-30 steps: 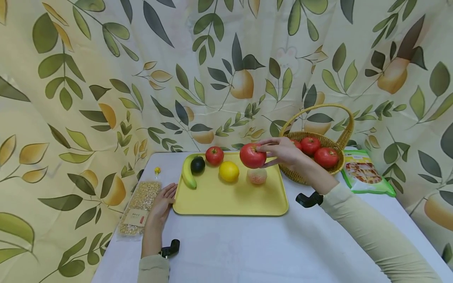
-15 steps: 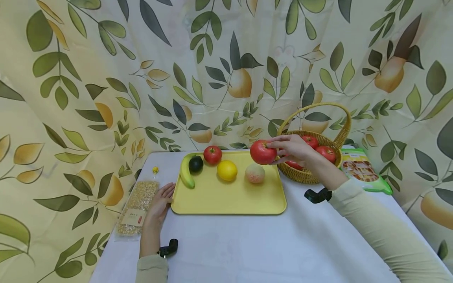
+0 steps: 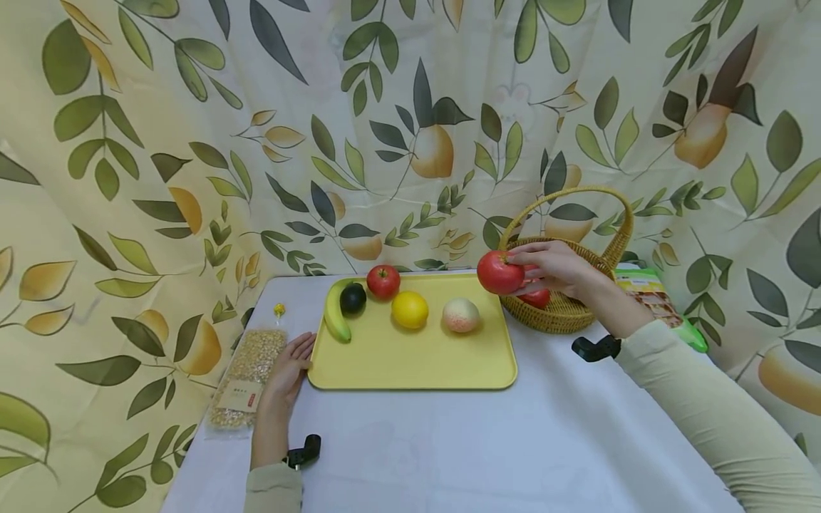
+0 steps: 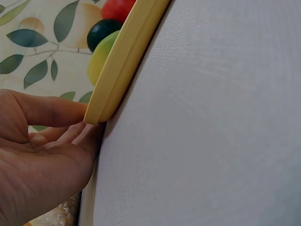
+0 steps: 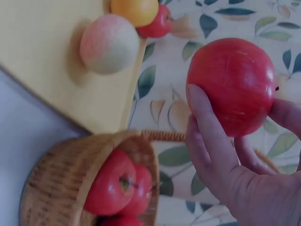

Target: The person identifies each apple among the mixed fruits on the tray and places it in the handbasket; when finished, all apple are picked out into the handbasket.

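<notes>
My right hand [image 3: 554, 267] holds a red apple [image 3: 500, 272] in the air, between the tray's back right corner and the wicker basket [image 3: 553, 322]. In the right wrist view, fingers and thumb go round the apple [image 5: 233, 87]. My left hand [image 3: 286, 370] grips the left edge of the yellow tray [image 3: 413, 365], the thumb on its rim in the left wrist view. On the tray lie a banana [image 3: 335, 311], an avocado [image 3: 353, 299], another red apple [image 3: 383, 282], a lemon [image 3: 410, 311] and a peach [image 3: 460, 315]. Several red apples [image 5: 113, 186] sit inside the basket.
The basket's tall handle [image 3: 577, 191] arches up behind my right hand. A green-edged package [image 3: 661, 303] lies right of the basket, partly hidden by my arm. Left of the tray lie a clear bag of grains [image 3: 246, 377] and a small yellow item [image 3: 279, 310]. A patterned curtain hangs behind.
My right hand has carried the apple rightward, from above the peach to the basket's left side, uncovering the peach. My left hand stays at the tray's edge.
</notes>
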Motion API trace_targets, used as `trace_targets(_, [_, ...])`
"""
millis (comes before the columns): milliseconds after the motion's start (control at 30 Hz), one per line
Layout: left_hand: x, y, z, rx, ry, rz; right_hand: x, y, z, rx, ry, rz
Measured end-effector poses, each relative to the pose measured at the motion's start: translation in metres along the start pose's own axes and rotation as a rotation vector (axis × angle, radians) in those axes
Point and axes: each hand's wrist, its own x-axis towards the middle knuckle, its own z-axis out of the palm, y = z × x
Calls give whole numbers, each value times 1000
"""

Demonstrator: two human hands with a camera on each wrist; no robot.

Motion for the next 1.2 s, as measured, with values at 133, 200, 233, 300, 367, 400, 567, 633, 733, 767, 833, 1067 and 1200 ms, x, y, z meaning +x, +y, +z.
trace_targets(133, [0, 1, 0, -2, -1, 0, 1, 6, -13, 5, 6, 25])
trace_targets(200, [-1, 1, 1, 1, -4, -2, 2, 10, -20, 11, 11, 40])
trace_targets(233, [-2, 1, 0, 3, -6, -2, 2, 11, -22, 15, 11, 46])
trace_targets(300, [-3, 1, 0, 6, -11, 1, 3, 12, -27, 17, 2, 55])
trace_targets(367, [-3, 1, -1, 7, -14, 2, 4, 12, -31, 32, -8, 70])
trace_targets(400, [-3, 1, -1, 7, -15, 2, 4, 12, -34, 38, -17, 73])
trace_targets(567, [-3, 1, 0, 4, -15, 5, 6, 16, -49, 38, -35, 80])
trace_targets(633, [-3, 1, 0, -1, -13, 3, 5, 18, -56, 28, -37, 81])
trace_targets(733, [-2, 0, 0, -2, -8, 1, 4, 23, -64, 22, -37, 85])
trace_targets(767, [-2, -1, 0, 0, -10, 2, 4, 25, -67, 18, -29, 91])
trace_targets(833, [-2, -1, 1, 3, -7, -1, 4, 28, -72, 10, -18, 100])
trace_targets(1067, [-4, 0, 1, 2, -9, -3, 2, 39, -91, -58, -37, 130])
trace_targets(1200, [-4, 2, 2, -2, -10, -3, 0, 44, -100, -98, -34, 152])
